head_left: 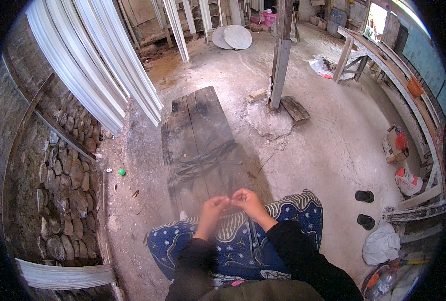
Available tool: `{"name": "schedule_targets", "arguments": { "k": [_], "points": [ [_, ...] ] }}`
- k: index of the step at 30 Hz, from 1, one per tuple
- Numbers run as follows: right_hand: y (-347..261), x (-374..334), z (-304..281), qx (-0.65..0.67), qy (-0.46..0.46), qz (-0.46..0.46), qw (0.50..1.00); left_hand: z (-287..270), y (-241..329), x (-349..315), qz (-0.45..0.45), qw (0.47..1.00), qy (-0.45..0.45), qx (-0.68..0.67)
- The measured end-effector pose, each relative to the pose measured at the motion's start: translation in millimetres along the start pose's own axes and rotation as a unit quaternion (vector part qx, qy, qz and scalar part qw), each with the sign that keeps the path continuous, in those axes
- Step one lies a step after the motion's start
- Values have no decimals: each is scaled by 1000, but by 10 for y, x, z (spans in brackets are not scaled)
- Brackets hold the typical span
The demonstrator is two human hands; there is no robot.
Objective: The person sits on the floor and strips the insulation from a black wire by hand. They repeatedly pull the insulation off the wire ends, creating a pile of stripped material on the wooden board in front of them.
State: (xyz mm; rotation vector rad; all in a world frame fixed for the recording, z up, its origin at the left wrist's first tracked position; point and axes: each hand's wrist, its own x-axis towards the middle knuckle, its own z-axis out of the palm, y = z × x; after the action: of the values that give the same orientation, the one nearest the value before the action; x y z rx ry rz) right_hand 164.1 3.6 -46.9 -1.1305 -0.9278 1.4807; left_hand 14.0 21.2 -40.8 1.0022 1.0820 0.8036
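My left hand (215, 209) and my right hand (248, 201) meet in front of me, above the patterned blue cloth (288, 226) over my lap. Fingers of both hands are pinched with the tips nearly touching. Whatever lies between them is too small to make out. Thin dark strips (253, 243) lie on the cloth below my right hand. Just beyond my hands is a dark wooden board (195, 120), with a loose bundle of long black strips (205, 159) across it.
A wooden post (280, 70) rises from a rough concrete base, a wood block (295, 110) beside it. Long pale corrugated sheets (100, 55) lean at the left above a stone wall (70, 200). A green ball (122, 172) lies left; black sandals (365, 196) and a workbench (383, 65) are right.
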Motion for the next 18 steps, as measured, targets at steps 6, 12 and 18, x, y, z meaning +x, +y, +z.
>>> {"name": "schedule_targets", "arguments": {
  "k": [6,12,18],
  "points": [
    [20,-11,-16,-83,-25,-21,996,-15,-14,28,10,1000,-10,25],
    [-47,-46,27,-183,-26,-115,976,-17,76,1,-19,1000,21,-12],
    [-245,-140,125,-306,-11,-224,925,-37,141,-22,-42,996,20,-69]
  ]
}}
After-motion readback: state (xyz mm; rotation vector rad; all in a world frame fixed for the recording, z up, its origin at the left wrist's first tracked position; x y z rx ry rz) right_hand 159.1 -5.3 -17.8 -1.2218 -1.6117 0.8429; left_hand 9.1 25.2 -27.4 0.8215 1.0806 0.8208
